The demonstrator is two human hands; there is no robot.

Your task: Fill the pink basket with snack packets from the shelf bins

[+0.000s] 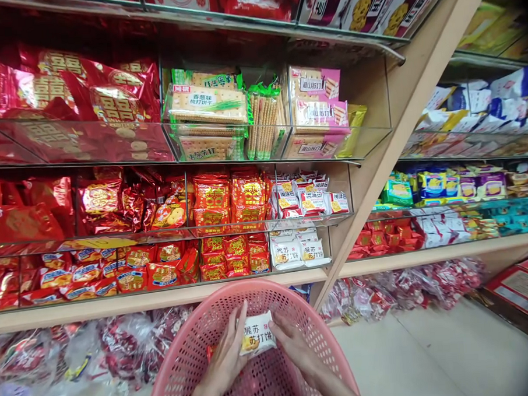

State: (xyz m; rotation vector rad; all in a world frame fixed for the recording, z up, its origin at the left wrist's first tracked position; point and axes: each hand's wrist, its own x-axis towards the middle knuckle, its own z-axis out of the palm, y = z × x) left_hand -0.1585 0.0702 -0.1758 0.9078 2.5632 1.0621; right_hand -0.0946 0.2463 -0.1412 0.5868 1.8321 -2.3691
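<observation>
Between my two hands is a white packet of soda crackers (258, 335) with dark lettering and a yellow cracker picture. My left hand (227, 354) grips its left edge, fingers pointing up. On the packet's right edge, the fingers of my right hand (296, 343) press against it. Both hands are over a pink perforated plastic basket (176, 348). Something red shows inside the basket behind my left hand, mostly hidden. Matching white cracker packets (299, 250) lie in the bottom shelf compartment just beyond the basket.
Glass-fronted shelves hold red snack packets (233, 196), green-trimmed crackers (207, 107) and pink-trimmed crackers (319, 111). A slanting wooden divider (401, 139) separates another shelf section at right. Plastic bags of goods (121, 344) lie under the shelves. A red box (522, 289) stands at far right.
</observation>
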